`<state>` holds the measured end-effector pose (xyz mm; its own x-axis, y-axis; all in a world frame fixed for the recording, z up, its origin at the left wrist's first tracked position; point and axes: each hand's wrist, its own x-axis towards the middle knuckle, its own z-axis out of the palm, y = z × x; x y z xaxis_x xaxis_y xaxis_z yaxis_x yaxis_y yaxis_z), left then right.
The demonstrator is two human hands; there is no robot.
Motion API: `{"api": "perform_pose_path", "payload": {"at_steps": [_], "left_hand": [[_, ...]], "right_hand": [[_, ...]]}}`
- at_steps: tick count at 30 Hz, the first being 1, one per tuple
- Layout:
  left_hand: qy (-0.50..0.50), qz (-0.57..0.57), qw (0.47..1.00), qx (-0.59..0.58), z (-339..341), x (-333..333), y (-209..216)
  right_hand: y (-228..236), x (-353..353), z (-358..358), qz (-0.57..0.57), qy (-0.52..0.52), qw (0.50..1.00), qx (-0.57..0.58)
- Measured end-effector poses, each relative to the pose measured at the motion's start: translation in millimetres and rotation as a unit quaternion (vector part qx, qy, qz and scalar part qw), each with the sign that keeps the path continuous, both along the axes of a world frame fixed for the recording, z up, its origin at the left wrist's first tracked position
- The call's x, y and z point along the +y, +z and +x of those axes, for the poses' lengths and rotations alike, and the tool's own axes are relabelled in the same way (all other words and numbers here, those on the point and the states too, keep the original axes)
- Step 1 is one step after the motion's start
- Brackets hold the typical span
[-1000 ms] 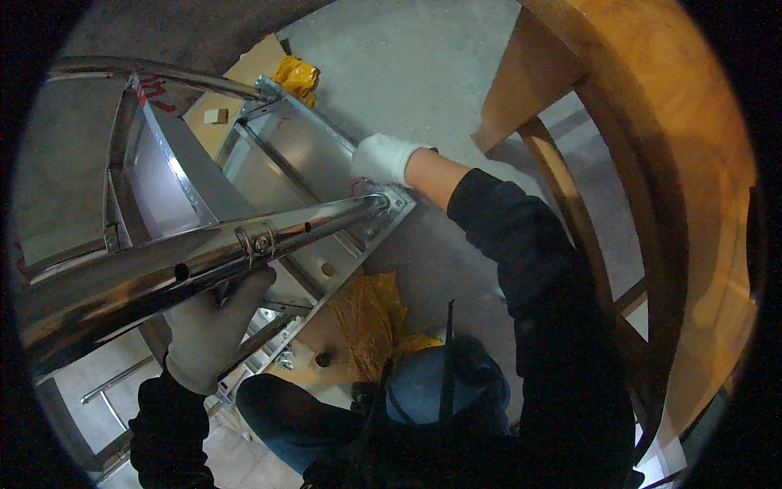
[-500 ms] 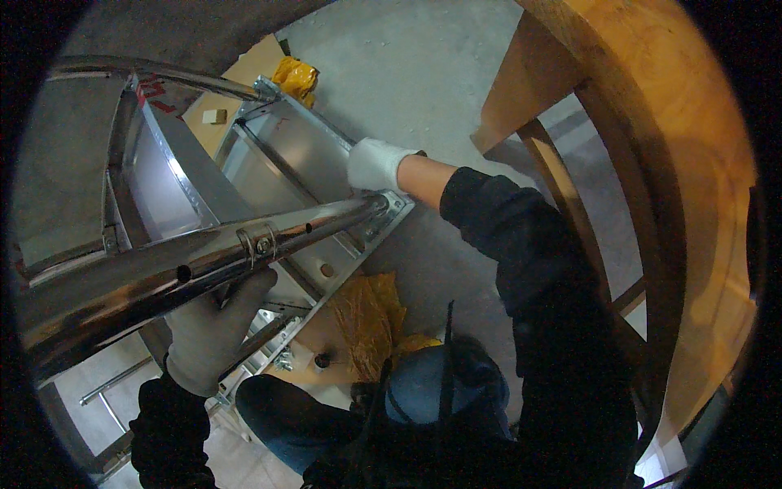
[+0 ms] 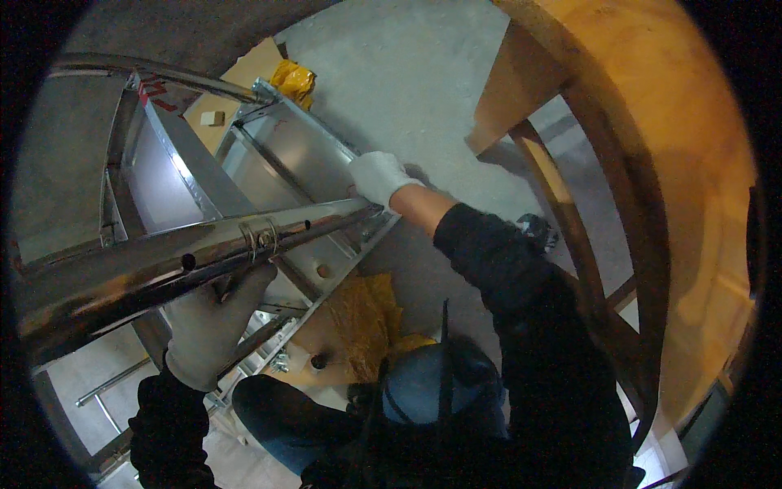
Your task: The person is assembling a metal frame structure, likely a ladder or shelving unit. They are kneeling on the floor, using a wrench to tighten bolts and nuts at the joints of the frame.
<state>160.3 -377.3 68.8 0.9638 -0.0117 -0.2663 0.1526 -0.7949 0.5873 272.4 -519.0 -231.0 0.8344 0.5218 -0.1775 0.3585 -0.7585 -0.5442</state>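
Observation:
A thick, shiny metal tube (image 3: 155, 265) runs from the left edge to the corner of a silver metal frame (image 3: 305, 151) with flat panels. A wire clamp with a bolt (image 3: 263, 237) circles the tube. My left hand (image 3: 216, 330), in a pale work glove, is closed against the tube's underside below the clamp; the tube hides part of its fingers. My right hand (image 3: 379, 177), in a white glove, is closed at the frame's edge by the tube's far end. Its fingertips are turned away, and what they hold is hidden.
A curved wooden piece with struts (image 3: 652, 163) stands at the right. Crumpled yellow-brown plastic (image 3: 366, 318) lies on the floor between my knees and the frame, and a yellow bundle (image 3: 293, 81) lies behind it. A small pale block (image 3: 213, 118) rests on a tan board.
My right hand has shifted slightly nearer along the frame's edge, covering the tube's end, and its wrist has turned. My left hand stays beneath the tube.

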Motion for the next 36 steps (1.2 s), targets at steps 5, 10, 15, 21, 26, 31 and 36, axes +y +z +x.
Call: {"api": "perform_pose_path", "payload": {"at_steps": [5, 10, 15, 21, 26, 31, 36], "left_hand": [[-0.025, 0.018, 0.999, -0.032, -1.9, -3.2, 3.4], [-0.051, 0.031, 0.997, -0.039, 1.2, 3.4, -4.1], [-0.064, 0.085, 0.991, -0.082, -1.4, 13.0, -6.7], [-0.052, 0.048, 0.993, -0.090, -3.0, 13.3, -10.0], [-0.062, 0.068, 0.992, -0.084, -1.2, 13.3, -7.9], [-0.067, 0.067, 0.991, -0.091, 0.3, 15.3, -9.0], [-0.060, 0.068, 0.994, -0.063, -0.1, 5.9, -1.1]], "right_hand": [[1.6, -3.7, -9.4, 0.021, -0.012, 1.000, 0.003], [8.3, -15.3, -14.7, -0.102, 0.123, 0.986, -0.044], [17.6, -27.4, -25.6, 0.000, 0.036, 0.997, -0.070], [23.3, -38.6, -7.4, 0.052, -0.020, 0.998, 0.003], [14.5, -41.8, 2.1, 0.058, 0.030, 0.993, -0.102], [10.9, -35.9, 10.5, 0.024, 0.067, 0.994, -0.083], [3.6, -29.1, 17.6, 0.008, 0.076, 0.996, -0.055]]}}
